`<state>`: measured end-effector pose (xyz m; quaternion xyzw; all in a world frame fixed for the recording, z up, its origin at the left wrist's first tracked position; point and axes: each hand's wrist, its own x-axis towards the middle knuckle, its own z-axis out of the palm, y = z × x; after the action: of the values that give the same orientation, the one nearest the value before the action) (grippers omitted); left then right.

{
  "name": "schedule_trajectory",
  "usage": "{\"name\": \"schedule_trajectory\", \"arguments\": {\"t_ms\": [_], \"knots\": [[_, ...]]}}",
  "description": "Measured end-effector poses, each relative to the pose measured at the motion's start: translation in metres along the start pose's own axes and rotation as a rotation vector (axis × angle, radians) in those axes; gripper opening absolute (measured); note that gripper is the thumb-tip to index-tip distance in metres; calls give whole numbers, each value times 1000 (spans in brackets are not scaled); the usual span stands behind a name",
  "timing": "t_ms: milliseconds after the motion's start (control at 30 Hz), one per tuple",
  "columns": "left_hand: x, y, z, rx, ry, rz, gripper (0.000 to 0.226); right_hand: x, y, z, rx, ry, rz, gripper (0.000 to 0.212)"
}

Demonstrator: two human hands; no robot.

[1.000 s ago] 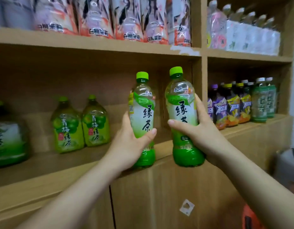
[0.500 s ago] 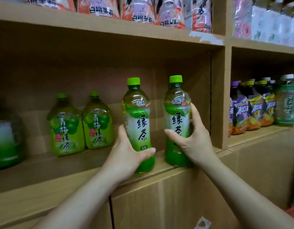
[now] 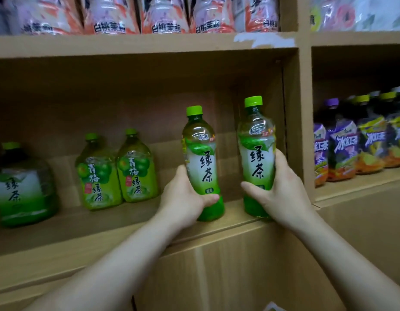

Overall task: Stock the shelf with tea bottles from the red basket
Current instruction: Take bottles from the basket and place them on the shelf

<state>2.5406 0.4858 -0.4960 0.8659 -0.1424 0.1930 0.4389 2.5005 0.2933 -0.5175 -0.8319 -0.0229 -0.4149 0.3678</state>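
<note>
Setting two green tea bottles on shelf (image 3: 100,223), one per hand. Gripping left bottle (image 3: 202,162) low on body with left hand (image 3: 183,198), thumb curled across front under label, fingers behind. Gripping right bottle (image 3: 257,151) likewise with right hand (image 3: 284,194), thumb across front, fingers wrapped round far side. Holding both near upright, caps up, labels forward. Positioned at front edge of middle bay, with right bottle at 3 o'clock of left bottle, apart, close beside bay wall (image 3: 293,131). Bases at or just on board; cannot tell whether weight fully down, right base partly hidden by hand.

Noted at 9 o'clock of left bottle: two plum teas (image 3: 98,176), upright, side by side, set further back. Beyond those, at frame's 9 o'clock, a large jug (image 3: 19,187), blurred. Noted at 3 o'clock past wall: iced teas (image 3: 342,151) in next bay.

No sight of basket, so no count of remaining stock.

Judged: this pair nearly shelved. Still to do: letting go, perhaps pushing back into line. Room to spare in bay for more.
</note>
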Motion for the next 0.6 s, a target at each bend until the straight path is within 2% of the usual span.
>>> {"name": "schedule_trajectory", "arguments": {"t_ms": [100, 200, 333, 500, 600], "knots": [[25, 12, 28, 28, 20, 6, 67, 1, 6, -7, -62, -13, -26, 106], [55, 20, 50, 1, -54, -23, 73, -2, 6, -9, -55, 2, -48, 116], [93, 20, 76, 70, -44, -26, 76, 0, 6, -6, -37, 31, -32, 117], [116, 5, 89, 57, -5, 7, 76, 14, 11, -4, -274, -41, 54, 112], [125, -2, 90, 95, 10, 48, 77, 25, 16, 1, -308, -40, 61, 112]]}}
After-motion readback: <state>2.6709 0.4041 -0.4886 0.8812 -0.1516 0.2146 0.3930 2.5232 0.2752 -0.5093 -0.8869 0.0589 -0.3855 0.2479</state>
